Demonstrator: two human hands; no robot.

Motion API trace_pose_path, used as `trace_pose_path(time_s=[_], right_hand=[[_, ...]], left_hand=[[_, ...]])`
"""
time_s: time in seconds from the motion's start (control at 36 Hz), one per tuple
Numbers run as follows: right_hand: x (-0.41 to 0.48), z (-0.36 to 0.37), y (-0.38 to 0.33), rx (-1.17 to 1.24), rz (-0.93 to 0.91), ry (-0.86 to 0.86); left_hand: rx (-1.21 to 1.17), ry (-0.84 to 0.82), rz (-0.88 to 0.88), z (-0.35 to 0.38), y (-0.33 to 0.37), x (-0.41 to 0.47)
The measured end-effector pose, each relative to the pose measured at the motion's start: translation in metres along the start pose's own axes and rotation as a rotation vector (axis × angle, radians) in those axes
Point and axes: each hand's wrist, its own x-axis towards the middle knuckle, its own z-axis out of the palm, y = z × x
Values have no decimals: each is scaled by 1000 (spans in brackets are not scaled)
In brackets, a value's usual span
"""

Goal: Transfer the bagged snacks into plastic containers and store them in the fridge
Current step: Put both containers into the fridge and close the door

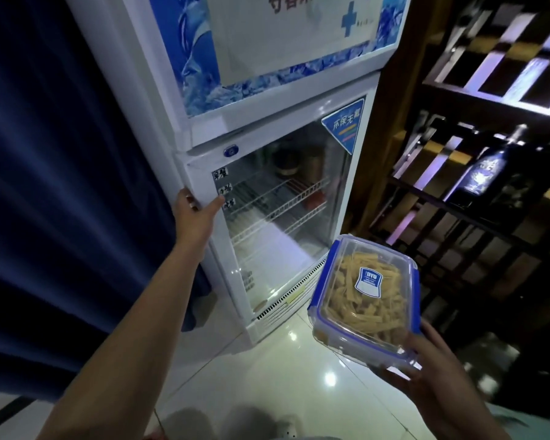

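A white fridge (pixel 267 100) stands ahead with a glass lower door (pixel 286 214) that looks closed. My left hand (pixel 194 214) grips the door's left edge, fingers wrapped round it and thumb on the front frame. My right hand (pixel 435 382) holds a clear plastic container (pixel 365 300) with a blue-rimmed lid from below, at the lower right. The container is closed and filled with yellowish snack strips. Behind the glass are wire shelves (pixel 283 198) with a few dim items at the back.
A dark blue curtain (pixel 61 185) hangs left of the fridge. A dark wooden rack (pixel 477 192) with bottles stands close on the right. Glossy white floor tiles (pixel 286 369) lie below, in front of the fridge.
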Motion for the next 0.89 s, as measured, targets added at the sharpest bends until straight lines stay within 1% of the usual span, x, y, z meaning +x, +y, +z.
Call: trace_pose_path(time_s=[0.06,0.17,0.25,0.31,0.33,0.42,0.47,0.56,0.64,0.69,0.78,0.89], right_hand=[[-1,-2,1,10,-3,24],[-7,-9,2,30,-14,83],[-13,-18,2,46,-12,89],[-19,-23,1,12,-28,83],[-21,-25,0,-3,-39,83],[-25,-41,-2,63,-31,105],[-28,-50,-5,63,-27,128],[-32,-68,-15,33,-68,159],[-34,-90,-31,50,-52,155],[-39,-106,-42,84,-20,162],[-48,-133,-59,111,4,188],[-64,-177,-82,110,-9,207]], left_hand=[[-40,-31,-11,1,-1,2],[-93,-3,-28,3,-4,3],[-77,18,-48,3,-4,-1],[-50,54,-45,4,-5,-9],[-32,73,-31,5,-6,-16],[-8,109,2,15,-10,-45],[-28,107,15,25,-11,-72],[-45,101,53,45,-10,-113],[-15,74,68,69,-6,-156],[16,44,47,85,-2,-184],[28,-27,22,108,5,-217],[24,-109,23,156,12,-253]])
